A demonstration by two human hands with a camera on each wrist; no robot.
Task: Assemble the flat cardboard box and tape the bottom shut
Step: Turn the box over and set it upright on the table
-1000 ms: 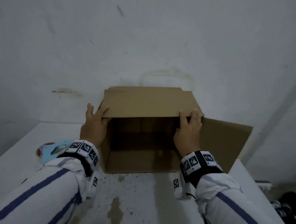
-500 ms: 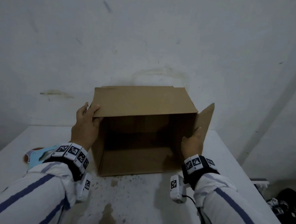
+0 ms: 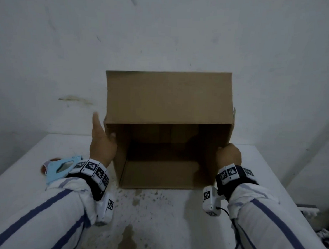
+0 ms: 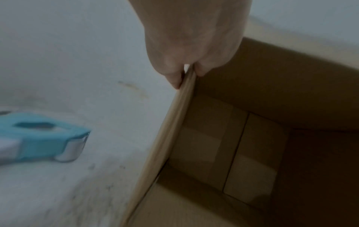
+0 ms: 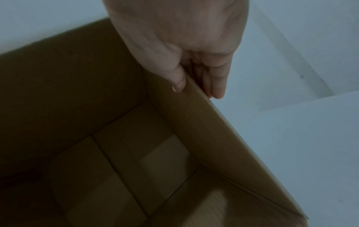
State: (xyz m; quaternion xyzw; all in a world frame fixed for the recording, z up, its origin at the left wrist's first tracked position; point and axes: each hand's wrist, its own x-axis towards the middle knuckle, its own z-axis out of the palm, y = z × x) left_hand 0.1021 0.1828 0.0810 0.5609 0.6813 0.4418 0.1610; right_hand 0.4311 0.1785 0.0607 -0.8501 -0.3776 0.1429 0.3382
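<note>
While the box (image 3: pixel 168 98) lies on its side on the table (image 3: pixel 156 217), its open mouth is turned toward the person and its top panel is seen from above. Inside, the far flaps are seen folded shut, with a seam running between them. The box's left wall is pinched at its front edge by the left hand (image 3: pixel 102 142), the thumb being laid inside and the fingers outside, with the index finger held straight up beside the corner. The right wall's edge is gripped by the right hand (image 3: pixel 228 154); in the right wrist view the thumb is set on the inner face and the fingers are pressed together against the outer face. A blue tape dispenser (image 3: pixel 58 167) is seen on the table left of the box, partly hidden behind the left wrist.
</note>
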